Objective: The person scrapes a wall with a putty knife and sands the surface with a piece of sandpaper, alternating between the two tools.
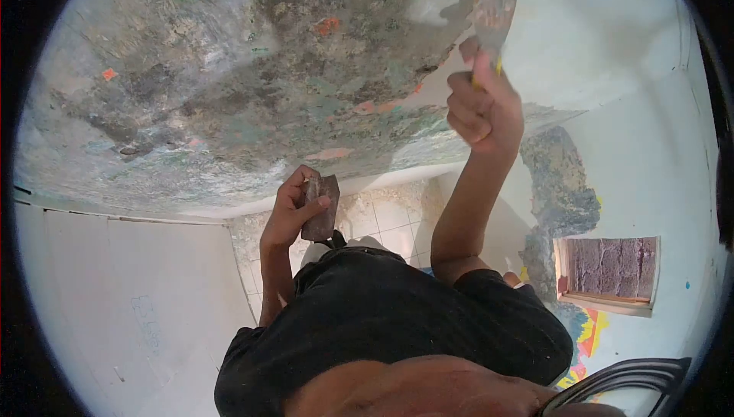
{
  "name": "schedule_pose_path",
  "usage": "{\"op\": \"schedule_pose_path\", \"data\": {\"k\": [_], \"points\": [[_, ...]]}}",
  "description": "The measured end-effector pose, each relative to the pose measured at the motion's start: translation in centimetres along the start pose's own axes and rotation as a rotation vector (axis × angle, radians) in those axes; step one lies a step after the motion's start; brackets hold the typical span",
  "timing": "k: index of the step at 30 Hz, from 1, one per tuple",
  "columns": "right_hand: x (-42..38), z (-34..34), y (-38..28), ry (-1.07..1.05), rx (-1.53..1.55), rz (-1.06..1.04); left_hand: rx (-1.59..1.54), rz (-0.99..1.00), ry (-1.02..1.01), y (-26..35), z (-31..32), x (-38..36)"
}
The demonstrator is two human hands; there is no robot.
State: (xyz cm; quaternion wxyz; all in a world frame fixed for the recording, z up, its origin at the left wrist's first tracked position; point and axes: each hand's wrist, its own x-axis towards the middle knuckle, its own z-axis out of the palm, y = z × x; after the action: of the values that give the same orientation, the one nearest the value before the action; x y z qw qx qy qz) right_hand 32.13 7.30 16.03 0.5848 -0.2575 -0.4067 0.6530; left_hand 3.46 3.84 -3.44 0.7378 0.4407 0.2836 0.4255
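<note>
My right hand [485, 103] is closed round the yellow handle of a scraper [495, 8], raised at the upper right. The scraper's wide, stained blade points up and lies over or near the pale part of the wall [589, 35], beside the edge of the bare patch. Lower down, in front of my body, my left hand [294, 207] grips a flat, dark brown block [321, 207] between thumb and fingers. Behind both hands spreads a rough wall surface [252, 73] with grey, green and orange remains of paint.
A small window opening [608, 268] with a brick wall behind it is at the right. White floor tiles [382, 226] show below the wall. A pale panel [138, 287] stands at the left, and dark cables [634, 379] hang at the lower right.
</note>
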Motion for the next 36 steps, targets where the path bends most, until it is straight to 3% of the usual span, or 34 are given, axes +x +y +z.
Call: {"op": "schedule_pose_path", "data": {"k": [4, 9, 15, 23, 26, 30, 34, 36], "points": [[-0.2, -0.3, 0.1, -0.002, 0.022, 0.0, -0.001, -0.03, -0.026, -0.1, 0.8, -0.5], [-0.5, -0.4, -0.5, -0.175, 0.086, 0.017, 0.005, -0.007, 0.006, -0.2, 0.2, -0.7], [-0.4, -0.2, -0.1, -0.044, 0.056, 0.011, -0.016, -0.026, -0.002, 0.0, -0.2, -1.2], [0.1, -0.5, -0.4, -0.128, 0.11, 0.017, -0.054, -0.018, -0.024, 0.3, 0.5, -1.8], [-0.2, 0.2, 0.7, 0.071, 0.084, 0.004, 0.019, -0.008, -0.027, 0.1, 0.0, -2.4], [-0.7, 0.0, 3.0, -0.101, 0.07, 0.055, 0.007, 0.005, -0.008, -0.2, -1.2, -2.9], [0.9, 2.4, 0.7, -0.051, -0.113, 0.052, -0.044, 0.009, 0.026, 0.2, -1.2, -3.2], [1.7, 3.4, 0.3, -0.102, -0.049, 0.028, -0.045, 0.031, 0.032, 0.4, -1.1, -3.2]]}}
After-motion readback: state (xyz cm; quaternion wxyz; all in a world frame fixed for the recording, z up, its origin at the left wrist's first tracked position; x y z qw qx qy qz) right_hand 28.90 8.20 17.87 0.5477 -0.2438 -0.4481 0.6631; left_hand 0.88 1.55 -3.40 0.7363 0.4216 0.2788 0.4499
